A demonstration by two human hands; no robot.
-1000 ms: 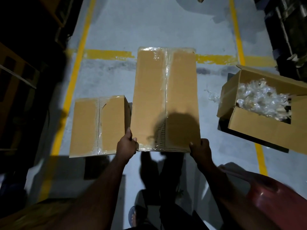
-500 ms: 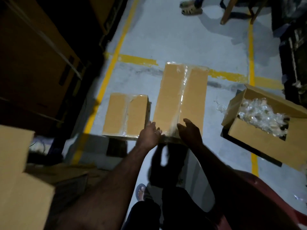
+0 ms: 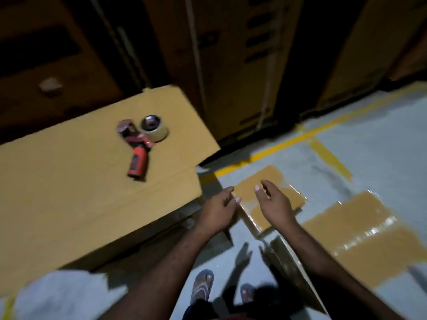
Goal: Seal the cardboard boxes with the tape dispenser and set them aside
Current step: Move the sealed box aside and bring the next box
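Observation:
A red tape dispenser (image 3: pixel 138 148) with a clear tape roll lies on top of a large cardboard box (image 3: pixel 69 192) at the left. Two taped boxes stand on the grey floor: a small one (image 3: pixel 268 199) in the middle and a longer one (image 3: pixel 360 229) to its right. My left hand (image 3: pixel 219 210) hangs over the small box's near left corner with fingers loosely curled, holding nothing. Above the small box hovers my right hand (image 3: pixel 273 202), fingers relaxed and spread, also empty. Both hands are well to the right of the dispenser.
Tall stacked cartons (image 3: pixel 231 54) and dark shelving fill the back. Yellow floor lines (image 3: pixel 288 139) run along the stacks. My sandalled feet (image 3: pixel 203 285) stand at the bottom centre, close to the long box's near corner.
My view has swung left, bringing the large box with the dispenser into sight. Both hands have let go of the long box and now hover over the small one.

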